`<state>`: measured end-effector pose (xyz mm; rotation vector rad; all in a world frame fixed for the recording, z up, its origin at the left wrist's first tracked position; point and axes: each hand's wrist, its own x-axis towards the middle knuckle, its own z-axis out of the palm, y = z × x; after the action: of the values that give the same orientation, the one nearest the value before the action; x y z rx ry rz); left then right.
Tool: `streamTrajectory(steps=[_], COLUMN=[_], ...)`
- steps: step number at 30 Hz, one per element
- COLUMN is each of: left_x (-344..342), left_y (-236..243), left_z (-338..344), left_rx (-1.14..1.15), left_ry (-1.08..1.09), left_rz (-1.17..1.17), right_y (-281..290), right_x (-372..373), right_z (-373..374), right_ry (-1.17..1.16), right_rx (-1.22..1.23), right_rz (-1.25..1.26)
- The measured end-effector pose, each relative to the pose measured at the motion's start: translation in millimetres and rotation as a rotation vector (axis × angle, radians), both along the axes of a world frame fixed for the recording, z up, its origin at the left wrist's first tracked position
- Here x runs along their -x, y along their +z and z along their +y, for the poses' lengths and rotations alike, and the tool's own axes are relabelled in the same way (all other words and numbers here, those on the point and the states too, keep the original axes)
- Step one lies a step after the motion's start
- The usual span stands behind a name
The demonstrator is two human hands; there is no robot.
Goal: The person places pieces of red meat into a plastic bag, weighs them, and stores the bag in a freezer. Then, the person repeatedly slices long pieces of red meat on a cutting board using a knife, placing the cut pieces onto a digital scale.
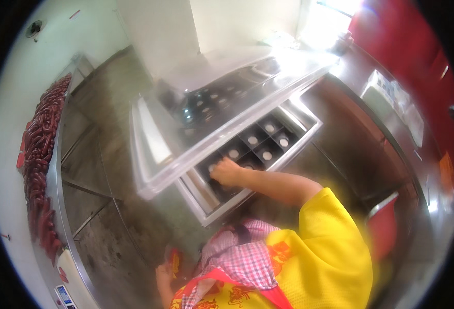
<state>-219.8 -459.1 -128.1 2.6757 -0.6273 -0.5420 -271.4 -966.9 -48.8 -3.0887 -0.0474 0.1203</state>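
My right hand (226,172), its arm stretched across my body, reaches into a metal-framed case (289,157) divided into black square compartments. Its fingers are curled together at a compartment near the left end; what they grip, if anything, is hidden. Pale round discs (266,154) sit at the bottoms of several compartments. Above the case, a clear shiny lid (227,129) stands tilted up. Low in the view, my left hand (162,274) is closed on a small red and yellow packet (175,261), held beside the checkered apron.
Dark red sausages (41,149) lie piled along a metal table (57,206) on the left, with a scale (65,296) at its near end. A steel counter (391,123) on the right carries white bags (399,100). A red stool (384,221) stands at lower right.
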Motion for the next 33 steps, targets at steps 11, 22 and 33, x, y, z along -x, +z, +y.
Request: streamTrajectory(steps=[11, 22, 33], left_x=[93.2, 89.5, 113.0], left_y=[-93.0, -59.3, -118.3], left_z=[-55.3, -100.2, -56.9], left_rx=[0.247, 0.067, -0.048], left_ry=[0.339, 0.385, 0.576], left_rz=[0.191, 0.083, 0.164], right_y=[163.3, 177.1, 7.7], right_x=[61.0, 143.9, 161.0], right_z=[-49.1, -102.5, -202.5], right_ry=[0.268, 0.149, -0.378], right_rx=[-0.851, -1.444, -2.434], right_rz=[-0.473, -0.679, -0.862])
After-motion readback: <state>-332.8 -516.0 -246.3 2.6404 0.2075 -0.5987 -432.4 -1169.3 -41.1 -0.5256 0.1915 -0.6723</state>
